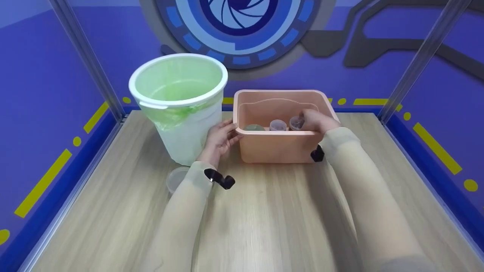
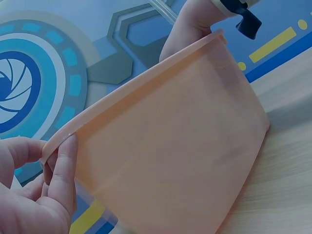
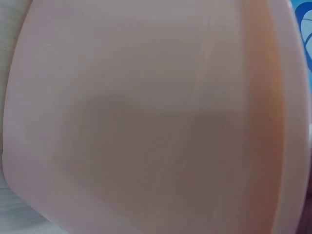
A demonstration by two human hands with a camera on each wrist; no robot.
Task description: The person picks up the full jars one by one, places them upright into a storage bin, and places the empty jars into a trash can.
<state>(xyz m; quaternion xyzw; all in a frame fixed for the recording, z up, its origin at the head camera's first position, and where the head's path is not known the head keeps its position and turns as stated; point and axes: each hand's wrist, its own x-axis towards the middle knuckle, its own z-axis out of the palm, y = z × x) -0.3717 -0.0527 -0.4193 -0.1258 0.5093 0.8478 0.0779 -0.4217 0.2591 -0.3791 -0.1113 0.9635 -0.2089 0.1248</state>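
A peach plastic bin stands upright on the table. At its front left corner my left hand pinches the rim between thumb and fingers, also seen in the left wrist view. My right hand reaches over the front right rim into the bin. Its fingers grip a small clear plastic cup with something dark in it; the fingertips are partly hidden. Beside that cup stands another clear cup, and a greenish round one sits further left. The right wrist view shows mostly the bin's outer wall.
Left of the bin stands a tall white bucket with a pale green liner over its rim. A clear round plastic tub lies at the bucket's foot, partly behind my left sleeve. Blue printed panels wall the wooden table.
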